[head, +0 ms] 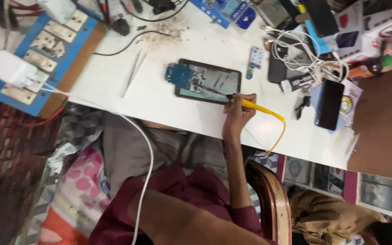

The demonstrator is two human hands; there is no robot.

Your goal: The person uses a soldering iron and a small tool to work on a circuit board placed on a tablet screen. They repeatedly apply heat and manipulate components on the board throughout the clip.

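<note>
Head view: I see white surface [173, 104], near edge running diagonal, bare room left of tablet [214, 81]; clutter of cables and phones crowds right side. Right hand [237, 113] curled tight round yellow soldering iron [255, 106], tip touching tablet's glossy dark screen beside blue circuit board [180, 75]. Left hand: out of sight. Metal tweezers [132, 72] lie well apart, left.

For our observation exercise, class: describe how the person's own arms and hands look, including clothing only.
One bare forearm runs up to the right hand. The hand shows no glove, ring or watch. A dark maroon sleeve ends near the elbow, over a matching maroon garment. The left hand is not in view.
</note>
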